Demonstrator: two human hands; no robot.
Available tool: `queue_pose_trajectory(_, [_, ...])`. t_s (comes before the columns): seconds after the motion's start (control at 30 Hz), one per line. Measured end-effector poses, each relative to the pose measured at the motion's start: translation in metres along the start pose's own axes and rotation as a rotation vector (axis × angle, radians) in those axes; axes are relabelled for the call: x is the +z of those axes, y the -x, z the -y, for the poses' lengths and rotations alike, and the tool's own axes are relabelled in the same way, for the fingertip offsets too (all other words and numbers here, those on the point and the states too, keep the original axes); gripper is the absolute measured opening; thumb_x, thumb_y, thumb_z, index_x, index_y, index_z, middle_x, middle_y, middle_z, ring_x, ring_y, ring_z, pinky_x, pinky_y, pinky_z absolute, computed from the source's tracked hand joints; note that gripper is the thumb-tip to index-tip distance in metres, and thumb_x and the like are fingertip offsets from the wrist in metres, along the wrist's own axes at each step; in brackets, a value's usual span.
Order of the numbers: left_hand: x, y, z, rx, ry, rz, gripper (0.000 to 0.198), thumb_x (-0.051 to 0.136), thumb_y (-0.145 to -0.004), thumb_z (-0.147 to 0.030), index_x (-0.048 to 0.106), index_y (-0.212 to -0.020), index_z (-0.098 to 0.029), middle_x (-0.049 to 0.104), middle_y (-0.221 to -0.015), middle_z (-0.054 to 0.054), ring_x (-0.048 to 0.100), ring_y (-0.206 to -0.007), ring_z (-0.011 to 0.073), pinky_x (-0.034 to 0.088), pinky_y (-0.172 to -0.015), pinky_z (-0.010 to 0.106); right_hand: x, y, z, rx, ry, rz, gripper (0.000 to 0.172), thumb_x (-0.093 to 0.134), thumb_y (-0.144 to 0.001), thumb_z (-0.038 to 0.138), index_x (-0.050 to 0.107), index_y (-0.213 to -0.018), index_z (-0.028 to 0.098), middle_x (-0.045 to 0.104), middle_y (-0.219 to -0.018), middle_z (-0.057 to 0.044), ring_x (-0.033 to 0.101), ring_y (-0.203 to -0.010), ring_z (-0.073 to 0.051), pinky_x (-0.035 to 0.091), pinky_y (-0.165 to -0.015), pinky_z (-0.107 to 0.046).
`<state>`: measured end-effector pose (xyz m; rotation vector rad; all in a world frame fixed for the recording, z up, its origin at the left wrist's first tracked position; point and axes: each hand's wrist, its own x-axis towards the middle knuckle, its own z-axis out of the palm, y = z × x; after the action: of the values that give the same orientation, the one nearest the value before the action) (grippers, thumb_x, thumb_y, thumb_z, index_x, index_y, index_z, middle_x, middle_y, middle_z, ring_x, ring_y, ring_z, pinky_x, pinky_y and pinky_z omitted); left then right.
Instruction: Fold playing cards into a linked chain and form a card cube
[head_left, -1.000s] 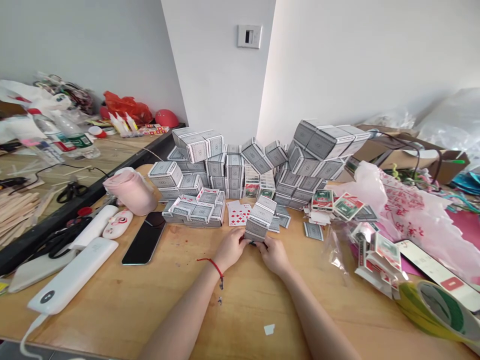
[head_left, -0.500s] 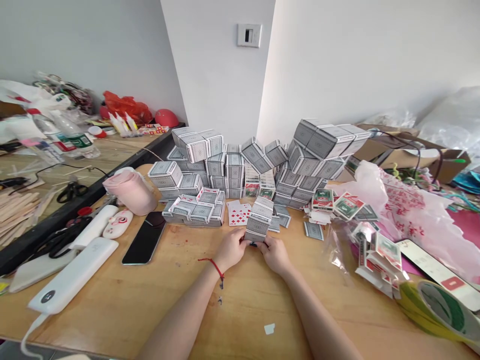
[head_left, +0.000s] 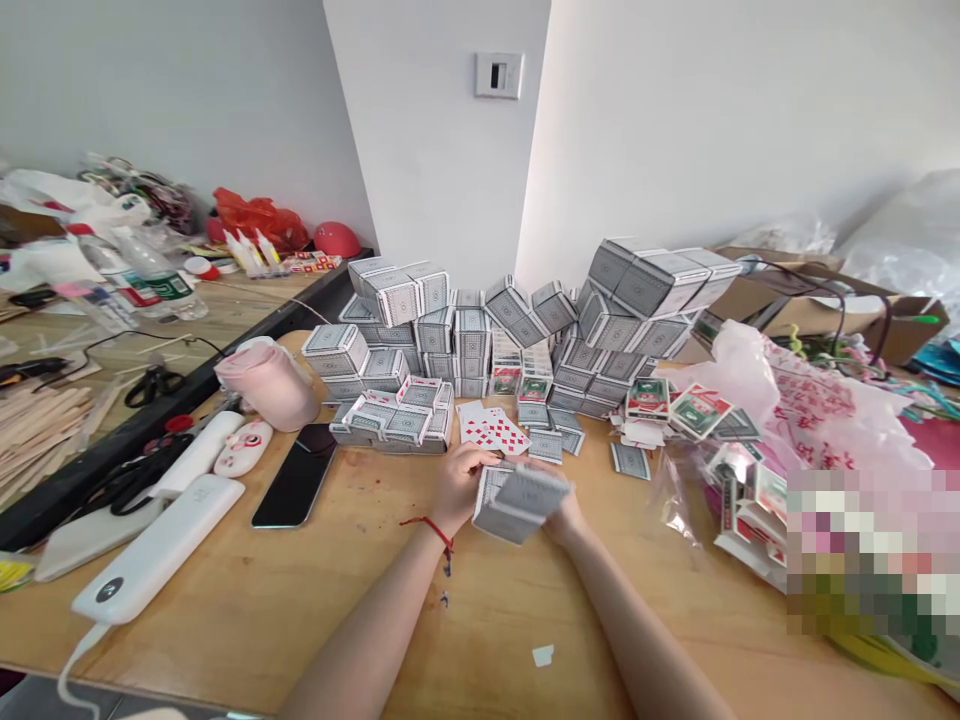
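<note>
A box-like block of playing cards, grey patterned backs outward, is held low over the table between both hands; its right part is smeared by motion. My left hand, with a red string bracelet on the wrist, is closed on the block's left side. My right hand grips its right side, its fingers mostly hidden behind the cards. Just beyond lie fanned loose cards showing red diamonds, and a few face-down cards. Farther back, several card blocks are stacked into a wall-like structure.
On the left are a black phone, a white power bank and a pink roll. Opened card boxes, a printed plastic bag and a clear wrapper lie to the right. A paper scrap sits in front.
The block has been tilted and brought lower, nearer to me, between my hands. More of the loose diamond cards behind it now shows. The stacked blocks stay put.
</note>
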<state>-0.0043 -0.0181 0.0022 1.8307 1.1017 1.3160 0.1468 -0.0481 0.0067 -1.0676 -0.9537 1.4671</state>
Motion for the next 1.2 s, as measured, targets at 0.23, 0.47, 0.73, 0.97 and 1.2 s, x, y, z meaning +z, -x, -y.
queue_pose_trajectory(0.23, [0.001, 0.0, 0.004, 0.024, -0.014, 0.005, 0.01, 0.059, -0.073, -0.017, 0.067, -0.069, -0.02, 0.065, -0.082, 0.005, 0.059, -0.081, 0.0167, 0.047, -0.074, 0.03, 0.0, -0.004, -0.006, 0.173, -0.111, 0.094, 0.029, 0.061, -0.069, 0.045, 0.052, -0.079, 0.019, 0.061, -0.06, 0.001, 0.057, -0.048, -0.013, 0.046, -0.042, -0.024])
queue_pose_trajectory(0.47, [0.003, 0.0, 0.003, -0.09, 0.051, 0.084, 0.027, 0.052, -0.078, -0.02, 0.062, -0.102, -0.021, 0.066, -0.092, 0.005, 0.06, -0.081, 0.0155, 0.047, -0.069, 0.026, 0.003, -0.001, -0.007, 0.02, -0.041, 0.03, 0.032, 0.065, -0.066, 0.047, 0.049, -0.071, 0.019, 0.054, -0.055, 0.005, 0.05, -0.044, -0.01, 0.045, -0.045, -0.023])
queue_pose_trajectory(0.73, [-0.003, -0.003, -0.003, -0.303, 0.219, 0.134, 0.029, 0.049, -0.079, -0.039, 0.06, -0.072, -0.013, 0.059, -0.065, 0.002, 0.052, -0.061, 0.0125, 0.041, -0.055, 0.022, 0.003, -0.001, -0.013, -0.038, 0.039, -0.007, 0.03, 0.062, -0.07, 0.047, 0.048, -0.072, 0.021, 0.051, -0.054, 0.006, 0.048, -0.043, -0.01, 0.043, -0.044, -0.024])
queue_pose_trajectory(0.97, [-0.005, -0.004, -0.008, -0.26, 0.181, 0.218, 0.024, 0.058, -0.07, -0.034, 0.05, -0.06, -0.014, 0.043, -0.055, -0.004, 0.039, -0.052, 0.0076, 0.031, -0.05, 0.019, 0.0, -0.001, -0.017, -0.067, 0.127, -0.001, 0.03, 0.06, -0.071, 0.047, 0.047, -0.072, 0.02, 0.051, -0.054, 0.005, 0.049, -0.045, -0.011, 0.044, -0.045, -0.025])
queue_pose_trajectory(1.2, [-0.004, -0.004, -0.005, -0.264, 0.167, 0.237, 0.028, 0.055, -0.072, -0.032, 0.043, -0.054, -0.015, 0.038, -0.052, -0.005, 0.035, -0.051, 0.0074, 0.028, -0.049, 0.02, 0.0, -0.001, -0.019, -0.055, 0.168, 0.004, 0.03, 0.058, -0.072, 0.048, 0.045, -0.073, 0.021, 0.052, -0.053, 0.005, 0.05, -0.042, -0.012, 0.046, -0.042, -0.026])
